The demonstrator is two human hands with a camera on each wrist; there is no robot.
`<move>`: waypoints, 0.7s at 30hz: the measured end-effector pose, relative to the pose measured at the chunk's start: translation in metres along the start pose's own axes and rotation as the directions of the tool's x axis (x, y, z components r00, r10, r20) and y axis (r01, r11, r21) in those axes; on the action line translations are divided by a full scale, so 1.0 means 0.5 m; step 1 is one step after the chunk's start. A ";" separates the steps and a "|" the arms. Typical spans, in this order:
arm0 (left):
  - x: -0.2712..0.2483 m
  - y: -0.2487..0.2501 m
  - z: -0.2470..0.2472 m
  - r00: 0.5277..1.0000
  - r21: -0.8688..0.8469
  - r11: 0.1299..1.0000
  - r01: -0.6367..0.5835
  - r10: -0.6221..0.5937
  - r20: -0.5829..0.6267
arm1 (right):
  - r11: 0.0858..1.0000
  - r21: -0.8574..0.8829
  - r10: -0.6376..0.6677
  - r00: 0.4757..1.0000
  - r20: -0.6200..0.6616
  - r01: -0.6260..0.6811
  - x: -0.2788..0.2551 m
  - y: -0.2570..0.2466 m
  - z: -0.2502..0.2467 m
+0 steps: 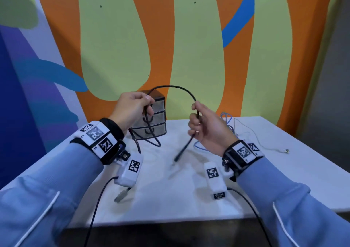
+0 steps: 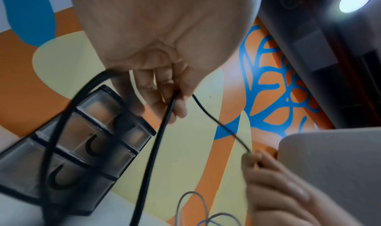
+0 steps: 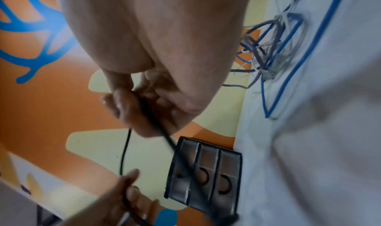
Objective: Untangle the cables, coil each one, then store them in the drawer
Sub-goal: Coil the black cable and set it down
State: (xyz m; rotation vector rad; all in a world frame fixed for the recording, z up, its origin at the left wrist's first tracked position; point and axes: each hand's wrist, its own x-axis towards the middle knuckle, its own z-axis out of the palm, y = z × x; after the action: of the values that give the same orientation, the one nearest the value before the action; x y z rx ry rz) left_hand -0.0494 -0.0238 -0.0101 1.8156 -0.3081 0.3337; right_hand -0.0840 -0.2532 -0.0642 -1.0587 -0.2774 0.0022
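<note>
Black cable (image 1: 171,86) looks light, springy, semi-stiff, best taken w/ pinch near its free end, arching betw both hands above desk (image 1: 246,171): left hand (image 1: 130,109) fingers curled round gathered loops, right hand (image 1: 208,127) fingers curled on strand, plug dangling below.

Two hands, one black cable (image 1: 174,86), one blue cable (image 1: 228,121), one white cable (image 1: 253,135), one drawer unit (image 1: 151,121) of three drawers.
</note>
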 end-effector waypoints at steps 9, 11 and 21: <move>0.099 -0.074 0.110 0.891 0.537 0.836 -0.113 -0.154 0.426 | 0.986 0.135 -0.094 0.996 0.001 0.093 0.162 -0.036 -0.054; 0.105 -0.087 0.131 0.844 0.606 0.767 -0.211 -0.170 0.509 | 0.988 0.054 -0.141 0.988 -0.063 0.144 0.181 -0.021 -0.064; 0.090 -0.062 0.133 0.720 0.363 0.876 -0.316 -0.028 0.694 | 0.845 -0.525 -0.142 0.989 -0.041 0.100 0.170 0.041 -0.085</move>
State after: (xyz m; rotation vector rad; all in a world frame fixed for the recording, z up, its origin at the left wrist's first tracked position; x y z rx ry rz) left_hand 0.0086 -0.0814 -0.0375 2.3546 -0.9736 -0.2080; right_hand 0.0101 -0.2679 -0.0823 -1.5802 -0.2797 -0.2425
